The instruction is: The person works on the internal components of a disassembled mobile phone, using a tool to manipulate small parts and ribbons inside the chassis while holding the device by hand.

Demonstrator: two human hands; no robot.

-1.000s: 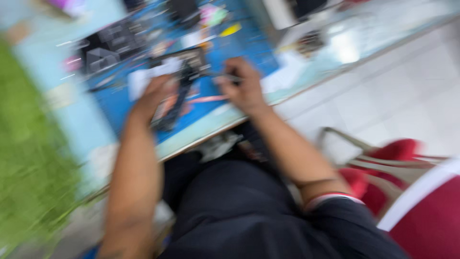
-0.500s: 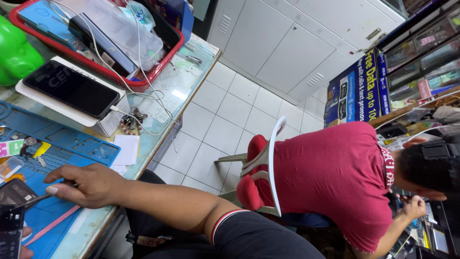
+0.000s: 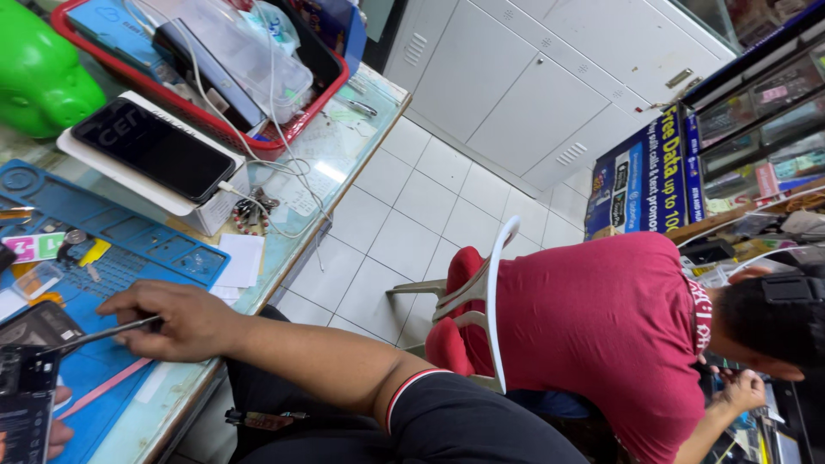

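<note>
The right hand is closed around thin metal tweezers, with the hand resting on the blue work mat so the tips stay steady over the opened phone at the counter's near edge. Only the fingertips of the left hand show, pressed against the phone's lower side to keep it from sliding; how far that hand is curled cannot be told. Behind the mat, 1 dark phone lies flat on a white box, beside a red basket. Across the aisle, a person in a red shirt bends over separate work.
</note>
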